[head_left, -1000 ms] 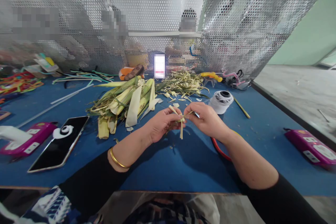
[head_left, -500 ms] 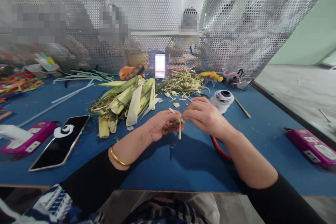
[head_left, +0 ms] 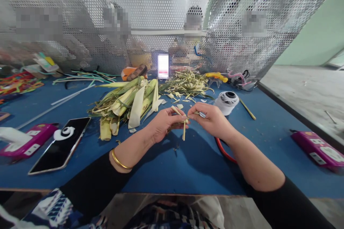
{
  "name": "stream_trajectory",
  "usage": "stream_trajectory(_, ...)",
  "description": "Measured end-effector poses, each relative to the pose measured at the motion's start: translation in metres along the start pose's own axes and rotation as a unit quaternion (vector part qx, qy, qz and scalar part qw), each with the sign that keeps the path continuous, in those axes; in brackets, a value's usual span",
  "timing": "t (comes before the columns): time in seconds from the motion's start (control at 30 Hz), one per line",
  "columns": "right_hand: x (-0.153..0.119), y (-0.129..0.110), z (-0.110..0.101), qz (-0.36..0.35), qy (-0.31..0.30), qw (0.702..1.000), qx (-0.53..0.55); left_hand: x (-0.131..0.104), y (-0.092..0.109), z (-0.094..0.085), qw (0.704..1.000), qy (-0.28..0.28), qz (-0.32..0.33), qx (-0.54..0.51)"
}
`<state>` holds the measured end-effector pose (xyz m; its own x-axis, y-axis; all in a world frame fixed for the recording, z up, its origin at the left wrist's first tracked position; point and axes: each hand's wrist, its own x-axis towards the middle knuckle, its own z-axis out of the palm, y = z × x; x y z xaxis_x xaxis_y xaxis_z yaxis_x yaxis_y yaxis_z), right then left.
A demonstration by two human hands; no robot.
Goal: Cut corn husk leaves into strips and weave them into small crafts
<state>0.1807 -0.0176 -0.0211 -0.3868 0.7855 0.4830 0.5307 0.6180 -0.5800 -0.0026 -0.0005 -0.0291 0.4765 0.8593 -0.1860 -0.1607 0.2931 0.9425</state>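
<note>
My left hand [head_left: 168, 123] is closed on a small bundle of pale plant strips [head_left: 184, 128]; one strip points down and another up to the left. Close beside it, my right hand [head_left: 206, 116] pinches the end of a thin strip coming from the bundle. A small shiny metal piece [head_left: 202, 115] shows at the fingers of my right hand; the rest of it is hidden. Behind my left hand lies a heap of green and yellow husks [head_left: 126, 102]. A spool of white thread [head_left: 227, 103] stands just beyond my right hand.
Dried scraps [head_left: 188, 84] lie at the back, near a lit screen [head_left: 163, 66] and a yellow tool [head_left: 216, 76]. A phone [head_left: 61, 146] and a purple power strip [head_left: 32, 140] are at left, another power strip [head_left: 318, 148] at right. A red ring [head_left: 225, 150] lies under my right forearm.
My right hand has turned and its fingers are drawn in more, so the metal piece now shows. The fingers of my left hand have shifted slightly on the bundle.
</note>
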Motion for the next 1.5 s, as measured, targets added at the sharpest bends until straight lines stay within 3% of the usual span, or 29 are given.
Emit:
stream_trajectory(0.17, -0.001, 0.001, -0.001, 0.023, 0.002, 1.0, -0.007, -0.003, 0.0, 0.005, 0.996, 0.024, 0.068, 0.054)
stream_trajectory(0.37, -0.001, 0.001, 0.005, 0.012, -0.043, 0.997, -0.07, -0.003, 0.001, 0.007, 0.989, 0.041, 0.075, 0.119)
stream_trajectory(0.67, 0.0, 0.0, 0.007, -0.076, -0.02, 0.988, -0.13, -0.002, 0.003, 0.002, 0.997, 0.018, -0.055, 0.053)
stream_trajectory(0.97, 0.001, 0.002, 0.001, -0.129, -0.007, 0.982, -0.135, -0.002, 0.006, 0.0, 0.996, 0.017, -0.06, 0.068)
stream_trajectory(1.1, 0.001, 0.005, -0.002, -0.153, -0.006, 0.981, -0.119, -0.001, 0.005, -0.002, 0.995, 0.022, -0.087, 0.05)
stream_trajectory(1.4, 0.002, 0.006, -0.006, -0.176, -0.03, 0.979, -0.102, 0.004, -0.004, -0.014, 0.981, -0.023, -0.191, -0.032)
stream_trajectory(1.5, 0.001, 0.006, -0.006, -0.167, -0.04, 0.98, -0.095, 0.005, -0.004, -0.014, 0.981, -0.035, -0.19, -0.026)
